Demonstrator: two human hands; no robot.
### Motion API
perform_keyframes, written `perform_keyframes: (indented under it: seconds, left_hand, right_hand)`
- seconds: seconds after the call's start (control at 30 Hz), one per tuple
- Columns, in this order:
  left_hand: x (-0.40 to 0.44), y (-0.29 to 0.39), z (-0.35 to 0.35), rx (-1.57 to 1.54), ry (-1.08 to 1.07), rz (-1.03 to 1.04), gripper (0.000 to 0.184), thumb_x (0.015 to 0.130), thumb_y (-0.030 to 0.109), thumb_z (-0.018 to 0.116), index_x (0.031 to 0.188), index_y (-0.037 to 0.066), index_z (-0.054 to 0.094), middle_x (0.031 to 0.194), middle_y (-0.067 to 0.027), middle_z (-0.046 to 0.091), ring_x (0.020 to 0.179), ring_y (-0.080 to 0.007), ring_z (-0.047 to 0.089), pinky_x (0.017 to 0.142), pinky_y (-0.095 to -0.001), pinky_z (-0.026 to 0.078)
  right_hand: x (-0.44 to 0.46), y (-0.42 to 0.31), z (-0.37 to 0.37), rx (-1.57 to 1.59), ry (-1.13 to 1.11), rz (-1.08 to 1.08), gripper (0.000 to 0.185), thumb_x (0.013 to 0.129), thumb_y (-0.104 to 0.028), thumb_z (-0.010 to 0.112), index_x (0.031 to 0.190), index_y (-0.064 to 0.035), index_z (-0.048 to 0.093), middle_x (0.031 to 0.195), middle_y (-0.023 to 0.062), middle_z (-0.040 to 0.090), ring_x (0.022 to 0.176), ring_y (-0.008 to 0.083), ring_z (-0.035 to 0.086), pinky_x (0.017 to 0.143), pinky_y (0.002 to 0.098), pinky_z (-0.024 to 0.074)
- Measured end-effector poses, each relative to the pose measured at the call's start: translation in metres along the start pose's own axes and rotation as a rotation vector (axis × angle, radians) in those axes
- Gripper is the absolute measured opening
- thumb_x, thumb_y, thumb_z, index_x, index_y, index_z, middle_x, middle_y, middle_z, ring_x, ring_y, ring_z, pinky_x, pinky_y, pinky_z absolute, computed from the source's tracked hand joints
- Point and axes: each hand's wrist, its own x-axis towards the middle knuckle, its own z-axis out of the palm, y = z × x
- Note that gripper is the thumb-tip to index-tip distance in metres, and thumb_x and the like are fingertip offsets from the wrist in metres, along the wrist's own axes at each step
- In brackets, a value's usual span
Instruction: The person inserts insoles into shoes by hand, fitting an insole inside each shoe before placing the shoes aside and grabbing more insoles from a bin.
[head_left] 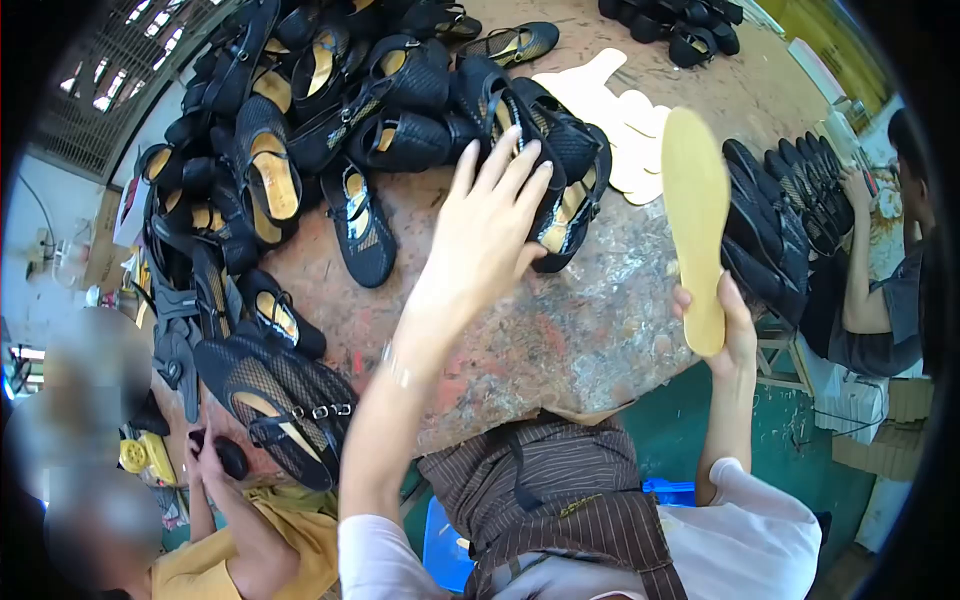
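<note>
My left hand (490,225) is over the near edge of the shoe pile, its fingers apart and resting on or just above a black strapped shoe (490,100). Whether the fingertips touch it I cannot tell. Beside that hand lies another black shoe (575,215) with a shiny insole. My right hand (735,310) grips the heel end of a tan insole (697,215), held upright over the table's right part. Behind it are several pale insoles (635,130) in a loose stack. A single black shoe (368,235) lies left of my left hand.
Black shoes (265,180) are heaped across the worn table (450,370). More shoes stand in rows at the right (790,200), near a co-worker's arm (860,250). At lower left another person's hands (208,455) hold a dark object. A blue stool (445,550) is below.
</note>
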Motion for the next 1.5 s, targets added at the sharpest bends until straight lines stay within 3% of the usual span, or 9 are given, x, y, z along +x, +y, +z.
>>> perform_keyframes:
  seconds: [0.13,0.2,0.27,0.43,0.5,0.67,0.83,1.33,1.5]
  left_hand:
    - [0.021,0.003,0.014,0.038,-0.311,0.138,0.033,0.068,0.01,0.081,0.095,0.003,0.063,0.086,-0.0125,0.066,0.092,-0.0317,0.065,0.099,-0.0445,0.047]
    - [-0.028,0.047,-0.002,-0.155,-0.067,0.05,0.016,0.069,0.009,0.076,0.081,0.006,0.066,0.071,-0.0085,0.061,0.068,-0.0245,0.06,0.064,-0.0396,0.042]
    - [-0.084,0.091,-0.006,-0.217,-0.036,-0.036,0.019,0.068,0.01,0.073,0.086,0.009,0.067,0.071,-0.0054,0.058,0.065,-0.0198,0.058,0.06,-0.0341,0.039]
    - [-0.138,0.125,0.06,-0.31,-0.041,-0.82,0.013,0.086,0.011,0.07,0.091,0.0,0.065,0.085,-0.0178,0.067,0.076,-0.037,0.066,0.066,-0.0453,0.052]
    - [-0.15,0.131,0.08,-0.314,-0.067,-0.779,0.029,0.086,0.014,0.072,0.107,-0.003,0.064,0.092,-0.0231,0.068,0.084,-0.0405,0.067,0.075,-0.0485,0.053]
    - [-0.186,0.107,0.014,-0.421,0.003,-0.68,0.059,0.068,0.012,0.085,0.122,0.002,0.063,0.124,-0.0193,0.06,0.119,-0.042,0.054,0.103,-0.0535,0.041]
    - [-0.209,0.023,0.01,0.052,-0.168,-0.819,0.087,0.061,0.007,0.086,0.141,0.003,0.049,0.144,-0.02,0.047,0.136,-0.0398,0.042,0.115,-0.0495,0.034]
    - [-0.233,-0.001,0.021,-0.603,0.138,-1.023,0.121,0.061,-0.01,0.078,0.159,0.002,0.008,0.143,-0.0243,0.047,0.135,-0.0417,0.042,0.116,-0.0464,0.033]
    - [-0.232,-0.001,0.02,-0.598,0.115,-0.997,0.12,0.061,-0.01,0.077,0.159,0.0,0.01,0.145,-0.0248,0.046,0.137,-0.0414,0.041,0.118,-0.048,0.031]
  right_hand:
    - [-0.021,-0.007,0.011,-0.186,0.087,0.035,0.062,0.101,-0.038,0.059,0.143,0.0059,0.044,0.099,0.0093,0.06,0.083,0.0183,0.059,0.073,0.031,0.0519]
    - [-0.022,-0.003,0.011,-0.197,0.086,0.026,0.061,0.102,-0.038,0.058,0.142,0.0064,0.045,0.099,0.0106,0.062,0.084,0.0187,0.061,0.075,0.0316,0.0524]
    - [-0.019,0.009,0.005,-0.243,-0.046,0.025,0.054,0.103,-0.034,0.056,0.139,0.0069,0.05,0.106,0.0125,0.066,0.09,0.0195,0.064,0.082,0.0336,0.0525]
    - [-0.001,0.025,0.051,-0.563,-0.319,0.233,0.041,0.097,-0.019,0.062,0.131,0.003,0.063,0.111,0.0127,0.065,0.096,0.0219,0.064,0.086,0.0359,0.0508]
    - [0.005,0.019,0.078,-1.136,-0.547,0.018,0.041,0.087,-0.012,0.069,0.126,-0.0016,0.069,0.113,0.0155,0.064,0.099,0.0243,0.063,0.085,0.0364,0.05]
    - [-0.017,0.0,0.118,-1.812,-0.459,-0.183,0.043,0.066,0.001,0.078,0.108,-0.0047,0.075,0.108,0.0157,0.061,0.094,0.0324,0.058,0.077,0.0411,0.0502]
    - [-0.006,0.054,0.134,-1.794,-0.583,-0.195,0.04,0.071,0.0,0.077,0.111,-0.005,0.073,0.113,0.0176,0.06,0.094,0.0347,0.058,0.08,0.0434,0.0505]
    - [0.028,0.161,0.149,-1.733,-0.69,-0.281,0.036,0.074,-0.007,0.079,0.11,-0.0072,0.074,0.118,0.0204,0.063,0.105,0.0372,0.063,0.088,0.0433,0.0534]
    - [0.029,0.167,0.156,-1.918,-0.698,-0.372,0.034,0.073,-0.005,0.073,0.107,-0.0093,0.074,0.118,0.0173,0.063,0.103,0.0332,0.064,0.085,0.0406,0.0527]
